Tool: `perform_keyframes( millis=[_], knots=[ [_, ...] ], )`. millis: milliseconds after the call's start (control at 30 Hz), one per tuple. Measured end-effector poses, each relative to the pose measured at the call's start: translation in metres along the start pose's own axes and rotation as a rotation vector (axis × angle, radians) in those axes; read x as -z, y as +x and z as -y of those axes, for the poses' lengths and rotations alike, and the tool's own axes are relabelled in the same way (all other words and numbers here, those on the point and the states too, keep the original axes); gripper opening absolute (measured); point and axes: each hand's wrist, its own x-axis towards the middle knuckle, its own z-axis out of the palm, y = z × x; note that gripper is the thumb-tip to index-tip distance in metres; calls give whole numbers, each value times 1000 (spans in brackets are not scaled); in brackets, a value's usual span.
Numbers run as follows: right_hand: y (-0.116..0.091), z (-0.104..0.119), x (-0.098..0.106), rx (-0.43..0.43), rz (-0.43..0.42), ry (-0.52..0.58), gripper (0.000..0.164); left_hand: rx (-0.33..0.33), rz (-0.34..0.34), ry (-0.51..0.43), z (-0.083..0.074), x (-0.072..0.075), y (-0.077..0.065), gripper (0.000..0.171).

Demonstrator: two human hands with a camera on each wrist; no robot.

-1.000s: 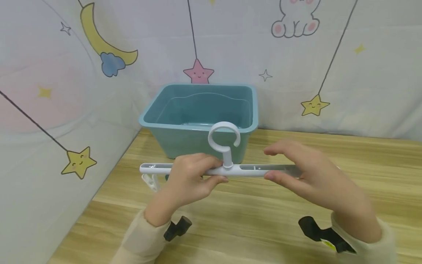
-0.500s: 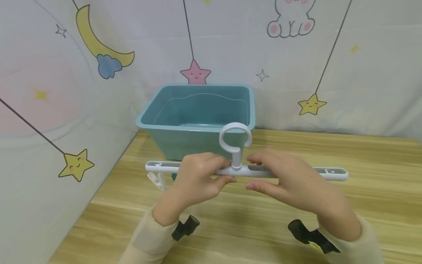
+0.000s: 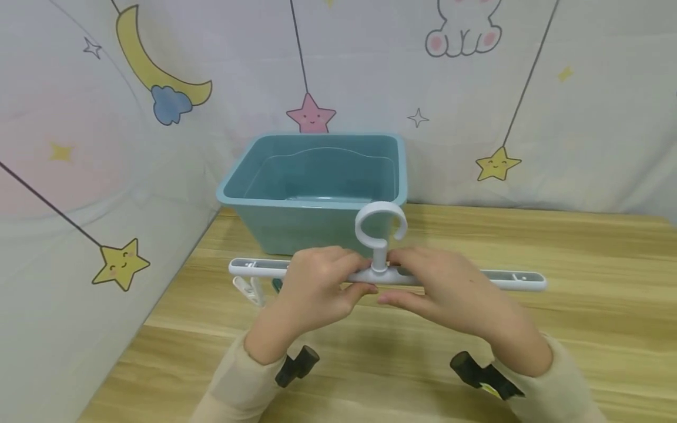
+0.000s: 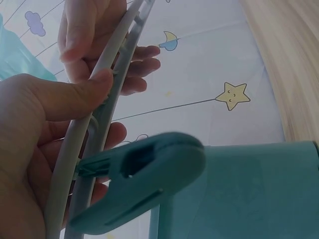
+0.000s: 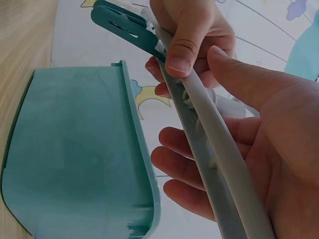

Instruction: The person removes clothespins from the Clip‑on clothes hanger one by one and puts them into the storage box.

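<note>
You have the white hanger (image 3: 379,278) up above the bench (image 3: 381,364), level and in front of the bin, with its hook (image 3: 359,228) uppermost. Your left hand (image 3: 317,288) grips the bar just beside the stem, thumb against the near side; your right hand (image 3: 449,291) reaches round the bar on the stem's other side, fingers behind and loosely bent, thumb clear of it. The step in hand looks like steadying the hanger at its middle; the next move seems to call for bringing the right thumb in while the left grip bears the weight. Under the bar's left end hangs a white clip (image 3: 250,291), and nearer your left hand a teal clip (image 4: 159,174), only a sliver from the head but large and plainly joined to the bar from the left wrist. The right wrist view shows the gap at your thumb and the bar's two rails; only the head view gives the whole hook. Beyond, the teal bin (image 3: 312,229) stands toward the bench's far left corner, before a printed cloth (image 3: 597,129).
</note>
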Motion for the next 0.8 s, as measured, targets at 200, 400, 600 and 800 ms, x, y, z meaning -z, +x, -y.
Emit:
perform_keyframes(
  millis=[200, 400, 600, 800],
  knots=[
    [3, -1, -8, -35, 2, 4, 34, -18, 7, 33, -1, -3, 0, 24],
    [8, -5, -13, -24, -37, 14, 35, -20, 14, 55, -2, -6, -1, 17],
    [10, -9, -13, 33, -85, 4, 36, -8, 20, 68, -2, -6, -1, 22],
    [6, -14, -11, 34, -125, -34, 32, 42, 67, 84, -2, 0, 0, 26]
  ],
)
